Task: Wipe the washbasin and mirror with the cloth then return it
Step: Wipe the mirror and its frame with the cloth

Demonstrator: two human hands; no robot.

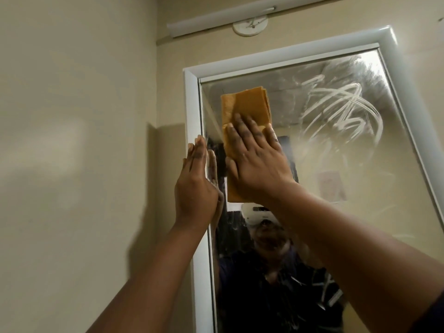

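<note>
**Folded orange cloth pressed flat against the upper left of the mirror**

A plain cream wall [72,116] is filling the left side of the view, with the shadows of the raised arms falling across it beside the mirror's white frame [192,104]. The left hand [195,179] is resting against that frame's left upright, fingers straight, lying together and pointing up, the palm flat on the edge where frame meets glass; it is gripping nothing. Just to its right, the right hand [257,157] is lying spread, fingers apart, on top of a folded orange cloth [247,104], pushing it flat onto the glass rather than clenching it. The cloth is sitting in the upper left part of the mirror [360,188], its long side running up and down, its top edge showing above the fingertips and its lower edge showing below the wrist. Further right, white curved smear streaks [343,109] are showing on the upper part of the glass, well apart from the cloth. The lower glass is reflecting the person in dark clothing. Above the mirror, a white tube light fitting [221,19] is running along the wall, with a round white wall plate [249,26] just below it
</note>
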